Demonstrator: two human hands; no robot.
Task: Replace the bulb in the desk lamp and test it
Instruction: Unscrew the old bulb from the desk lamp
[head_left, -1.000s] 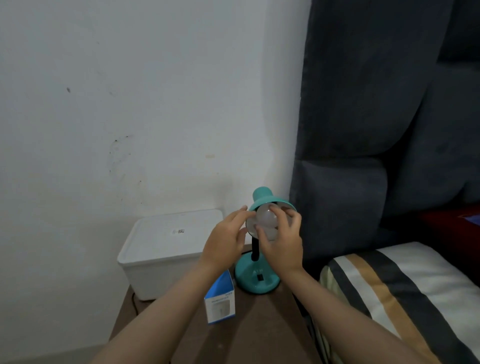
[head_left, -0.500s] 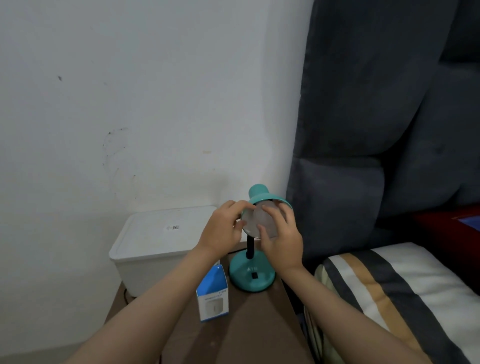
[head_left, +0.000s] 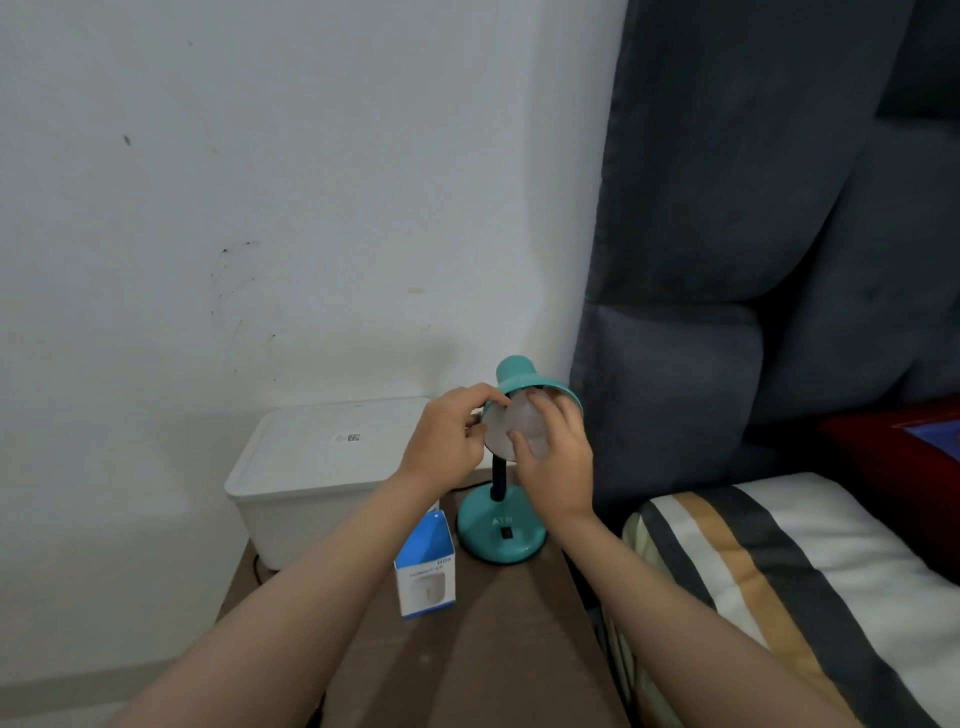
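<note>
Bulb (head_left: 522, 434) sits in the teal desk lamp's shade (head_left: 540, 387) at the bench's far right edge, right hand (head_left: 558, 467) fingers closed around it and shifted since a second ago, left hand (head_left: 449, 441) pinching the rim; turning evidently continues.

Lamp (head_left: 501, 535): teal, upright on brown table, shade tilted toward camera.
Bulb (head_left: 519, 428): frosted white, inside shade; seating possibly incomplete.

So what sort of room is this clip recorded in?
Most likely a bedroom: a padded dark headboard stands behind a bed with striped bedding, and a teal desk lamp sits on a small brown bedside table against the wall.
</note>
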